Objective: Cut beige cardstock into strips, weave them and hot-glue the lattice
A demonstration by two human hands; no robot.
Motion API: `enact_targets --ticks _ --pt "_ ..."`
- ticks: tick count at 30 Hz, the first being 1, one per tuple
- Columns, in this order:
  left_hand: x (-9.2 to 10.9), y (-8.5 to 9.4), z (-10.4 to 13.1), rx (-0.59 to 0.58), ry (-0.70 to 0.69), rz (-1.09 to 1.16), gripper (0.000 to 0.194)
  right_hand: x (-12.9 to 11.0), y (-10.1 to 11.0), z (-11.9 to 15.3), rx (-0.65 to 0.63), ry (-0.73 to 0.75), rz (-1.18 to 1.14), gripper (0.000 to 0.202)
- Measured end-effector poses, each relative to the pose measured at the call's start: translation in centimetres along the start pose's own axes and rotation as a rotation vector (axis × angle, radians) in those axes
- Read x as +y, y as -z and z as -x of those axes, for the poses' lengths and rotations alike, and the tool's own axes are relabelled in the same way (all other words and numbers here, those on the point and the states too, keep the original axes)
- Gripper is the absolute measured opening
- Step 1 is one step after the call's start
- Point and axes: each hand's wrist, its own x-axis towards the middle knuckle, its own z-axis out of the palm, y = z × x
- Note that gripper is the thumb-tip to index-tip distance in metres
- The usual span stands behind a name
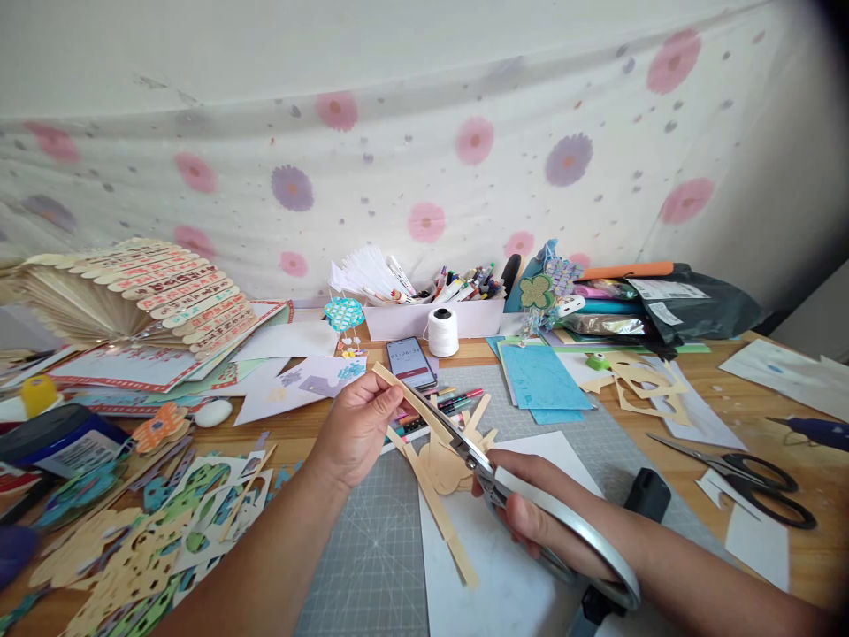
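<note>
My left hand (351, 433) pinches a narrow beige strip (428, 410) between thumb and fingers, holding it at a slant. In my right hand (540, 528) is a large pair of scissors (584, 516) with silver-grey handles. Their blades point up and left, lying along the strip; whether they cut into it I cannot tell. Below them, beige cut-out pieces (443, 466) and a longer beige strip (434, 506) rest on a white sheet (497, 584) over a grey cutting mat (364, 548).
Cut paper scraps (146, 557) pile up at left. Behind the hands stand a phone (408, 363), a white thread spool (443, 333) and a pen box (398, 320). Rightward lie blue sheets (540, 376), black-handled scissors (762, 473) and a black object (646, 494) beside my forearm.
</note>
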Motion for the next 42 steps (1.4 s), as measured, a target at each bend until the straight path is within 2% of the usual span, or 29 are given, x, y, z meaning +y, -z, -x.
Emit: enact_targets --ticks 12,20,24,32,38,42 --pt "-0.12 0.19 0.02 -0.029 0.012 -0.039 0.034 0.09 -0.21 -0.08 0.021 -0.029 -0.076 0.072" --pt "-0.30 0.08 0.08 -0.036 0.018 -0.040 0.034 0.10 -0.02 -0.03 0.011 -0.038 -0.021 0.070" --pt "-0.28 -0.01 0.09 -0.033 0.021 -0.043 0.035 -0.03 -0.01 0.05 0.006 0.002 -0.009 0.067" --pt "-0.54 -0.07 0.12 -0.033 0.037 -0.033 0.032 0.12 0.08 -0.19 -0.007 -0.031 0.018 0.061" --pt "-0.05 -0.07 0.09 -0.008 0.005 -0.017 0.033 0.17 0.32 -0.17 0.012 -0.016 0.031 0.062" --pt "-0.09 0.08 -0.09 0.041 -0.045 0.025 0.025 0.11 0.30 -0.28 0.002 -0.007 0.044 0.063"
